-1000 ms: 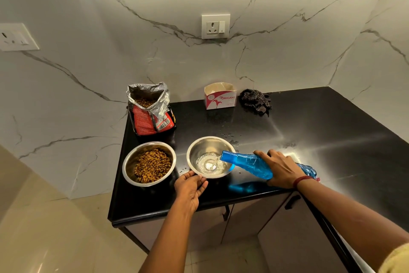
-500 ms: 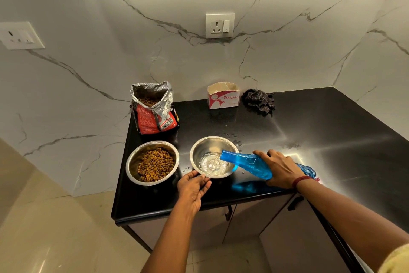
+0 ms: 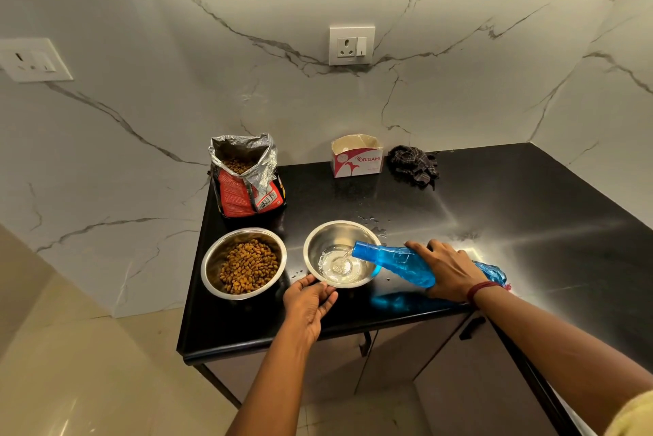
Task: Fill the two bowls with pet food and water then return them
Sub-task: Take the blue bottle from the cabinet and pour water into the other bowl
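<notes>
Two bowls are sitting side by side at lower centre of the head view, near the front edge of the counter (image 3: 494, 209). The food bowl (image 3: 213, 266), on the left, is already holding kibble (image 3: 249, 266). The water bowl (image 3: 335, 234), on the right, is taking a thin stream from the bottle (image 3: 395, 260). The right hand (image 3: 448, 269) is gripping the bottle with its fingers wrapped round the body, tipping it almost flat so the mouth is hanging over the bowl's right rim. The left hand (image 3: 307, 301) is cupping the bowl's near wall, thumb and fingers curved against it, steadying it.

Only a shallow pool of water (image 3: 339, 266) is showing, so pouring is likely far from done. The mouth is best kept inside the rim and the tilt raised slowly, since a sudden gulp could splash over.

Droplets (image 3: 371, 220) are already lying on the counter just above the bowl. The open bag (image 3: 243, 188) is standing above the food bowl, with a box (image 3: 357, 161) and a cloth (image 3: 413, 165) at the wall, well apart. Nothing is blocking the pour.
</notes>
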